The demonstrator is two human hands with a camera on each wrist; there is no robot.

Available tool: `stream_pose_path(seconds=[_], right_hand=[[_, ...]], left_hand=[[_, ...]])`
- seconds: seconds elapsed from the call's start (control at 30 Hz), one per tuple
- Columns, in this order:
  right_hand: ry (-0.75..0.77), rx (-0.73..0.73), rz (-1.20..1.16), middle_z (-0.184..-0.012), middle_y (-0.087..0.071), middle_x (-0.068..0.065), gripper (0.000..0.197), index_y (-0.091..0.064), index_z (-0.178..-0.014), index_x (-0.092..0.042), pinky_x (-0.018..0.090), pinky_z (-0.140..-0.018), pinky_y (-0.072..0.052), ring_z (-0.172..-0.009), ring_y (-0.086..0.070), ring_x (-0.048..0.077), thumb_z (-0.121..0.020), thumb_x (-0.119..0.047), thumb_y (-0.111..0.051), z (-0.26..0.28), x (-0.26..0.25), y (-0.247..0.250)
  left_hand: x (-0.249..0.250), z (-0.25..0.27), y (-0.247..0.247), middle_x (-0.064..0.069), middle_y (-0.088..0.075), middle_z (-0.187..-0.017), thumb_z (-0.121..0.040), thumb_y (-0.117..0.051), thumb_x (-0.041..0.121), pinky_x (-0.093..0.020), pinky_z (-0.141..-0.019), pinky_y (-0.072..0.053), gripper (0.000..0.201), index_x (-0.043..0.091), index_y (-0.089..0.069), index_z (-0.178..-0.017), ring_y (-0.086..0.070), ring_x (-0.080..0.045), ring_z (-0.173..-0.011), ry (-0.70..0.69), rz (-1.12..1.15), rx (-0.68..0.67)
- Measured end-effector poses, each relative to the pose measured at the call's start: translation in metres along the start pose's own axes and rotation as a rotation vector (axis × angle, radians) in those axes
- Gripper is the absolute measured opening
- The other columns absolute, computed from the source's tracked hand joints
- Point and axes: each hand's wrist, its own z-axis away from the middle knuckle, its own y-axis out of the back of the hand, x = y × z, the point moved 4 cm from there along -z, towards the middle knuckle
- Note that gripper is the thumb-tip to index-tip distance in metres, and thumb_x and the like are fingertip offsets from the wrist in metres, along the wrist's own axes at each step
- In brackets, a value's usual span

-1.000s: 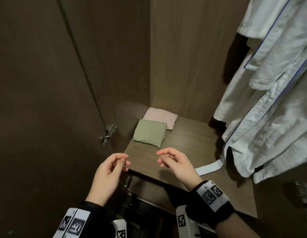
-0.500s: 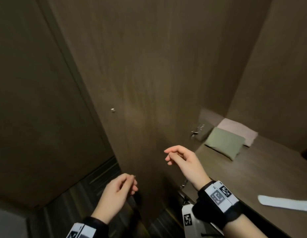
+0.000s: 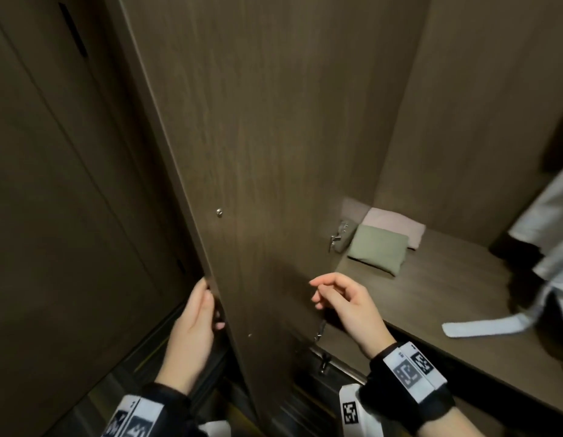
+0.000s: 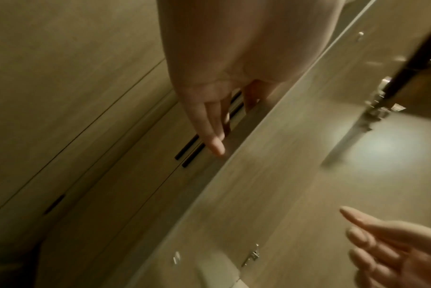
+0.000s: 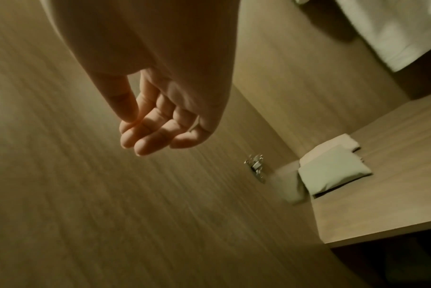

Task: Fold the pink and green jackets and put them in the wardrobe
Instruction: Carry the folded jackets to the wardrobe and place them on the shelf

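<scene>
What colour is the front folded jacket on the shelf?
Sage green jacket, clearest in the head view.

White robe (image 3: 545,222) hangs at far right; its white belt (image 3: 485,328) lies on the near right shelf area. Closed cabinet panels (image 3: 68,200) at left.

Green jacket (image 3: 378,252) overlaps pink jacket (image 3: 396,225); white robe (image 3: 554,247) cut off by right edge and blurred.

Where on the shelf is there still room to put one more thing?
Bare shelf lies between the green jacket and the white belt. The back left corner is crowded: the pink jacket sits there behind the green one.
</scene>
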Motion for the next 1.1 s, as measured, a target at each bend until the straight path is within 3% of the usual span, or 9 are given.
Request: stream_pose_path(seconds=[0.07, 0.2, 0.33, 0.53, 0.7, 0.8, 0.9, 1.03, 1.1], right_hand=[[0.0, 0.055, -0.001, -0.068, -0.065, -0.003, 0.022, -0.068, -0.087, -0.018, 0.015, -0.068, -0.047, -0.066, -0.059, 0.008, -0.093, -0.006, -0.05, 0.008, 0.001, 0.011], [0.0, 0.145, -0.022, -0.067, -0.066, -0.003, 0.025, -0.068, -0.085, -0.019, 0.014, -0.066, -0.048, -0.065, -0.06, 0.007, -0.093, -0.004, -0.05, 0.025, 0.002, 0.031], [0.018, 0.225, -0.024, -0.066, -0.065, -0.003, 0.025, -0.068, -0.084, -0.019, 0.013, -0.064, -0.046, -0.064, -0.059, 0.007, -0.092, -0.005, -0.05, 0.041, -0.002, 0.05], [0.031, 0.307, -0.006, -0.066, -0.063, -0.002, 0.023, -0.066, -0.085, -0.014, 0.016, -0.067, -0.048, -0.063, -0.058, 0.008, -0.093, -0.002, -0.049, 0.069, -0.014, 0.084], [0.02, 0.383, 0.01, -0.067, -0.062, -0.001, 0.022, -0.066, -0.086, -0.012, 0.016, -0.069, -0.049, -0.063, -0.058, 0.007, -0.093, -0.001, -0.048, 0.102, -0.02, 0.115], [0.005, 0.417, 0.014, -0.067, -0.063, -0.002, 0.021, -0.066, -0.088, -0.011, 0.016, -0.069, -0.048, -0.064, -0.058, 0.007, -0.093, -0.002, -0.048, 0.123, -0.022, 0.133], [0.009, 0.467, 0.024, -0.067, -0.062, -0.002, 0.02, -0.066, -0.089, -0.008, 0.013, -0.067, -0.047, -0.062, -0.058, 0.005, -0.092, -0.001, -0.048, 0.144, -0.026, 0.154], [0.014, 0.556, 0.039, -0.068, -0.062, 0.0, 0.019, -0.066, -0.088, -0.008, 0.013, -0.066, -0.046, -0.062, -0.057, 0.006, -0.092, 0.0, -0.048, 0.178, -0.033, 0.187], [0.017, 0.616, 0.064, -0.068, -0.062, -0.001, 0.021, -0.066, -0.088, -0.011, 0.013, -0.066, -0.046, -0.062, -0.057, 0.006, -0.092, -0.001, -0.048, 0.199, -0.036, 0.205]], left_hand=[[0.004, -0.004, 0.0, 0.021, -0.069, -0.082, -0.1, -0.032, 0.028, -0.026, -0.067, -0.05, 0.043, 0.065, -0.054, -0.093, -0.063, -0.005, -0.077, -0.004, -0.041, -0.048], [0.01, 0.004, -0.011, 0.003, -0.069, -0.095, -0.1, -0.034, 0.022, -0.029, -0.064, -0.05, 0.044, 0.061, -0.053, -0.097, -0.064, -0.018, -0.081, -0.015, -0.082, -0.154], [0.019, 0.018, -0.035, 0.001, -0.065, -0.11, -0.098, -0.039, 0.021, -0.029, -0.066, -0.055, 0.034, 0.049, -0.056, -0.104, -0.065, -0.012, -0.088, -0.071, -0.137, -0.298], [0.036, 0.043, -0.079, -0.002, -0.066, -0.1, -0.097, -0.041, 0.026, -0.028, -0.063, -0.054, 0.027, 0.047, -0.057, -0.103, -0.068, -0.014, -0.06, -0.192, -0.264, -0.5], [0.047, 0.063, -0.123, 0.0, -0.064, -0.098, -0.095, -0.042, 0.037, -0.042, -0.073, -0.054, 0.029, 0.018, -0.061, -0.104, -0.067, -0.009, -0.062, -0.229, -0.379, -0.564], [0.054, 0.075, -0.152, 0.001, -0.063, -0.09, -0.095, -0.045, 0.037, -0.031, -0.067, -0.055, 0.02, 0.027, -0.061, -0.094, -0.066, -0.006, -0.063, -0.254, -0.366, -0.527], [0.058, 0.085, -0.181, 0.008, -0.061, -0.102, -0.095, -0.045, 0.035, -0.02, -0.066, -0.053, 0.024, 0.028, -0.06, -0.113, -0.065, -0.003, -0.065, -0.266, -0.379, -0.507], [0.063, 0.1, -0.216, 0.003, -0.052, -0.126, -0.097, -0.041, 0.033, -0.016, -0.083, -0.044, 0.042, 0.02, -0.042, -0.138, -0.058, 0.004, -0.09, -0.306, -0.449, -0.535], [0.061, 0.11, -0.234, 0.003, -0.051, -0.128, -0.096, -0.041, 0.039, -0.02, -0.089, -0.041, 0.046, 0.019, -0.042, -0.137, -0.056, -0.011, -0.109, -0.288, -0.544, -0.578]])
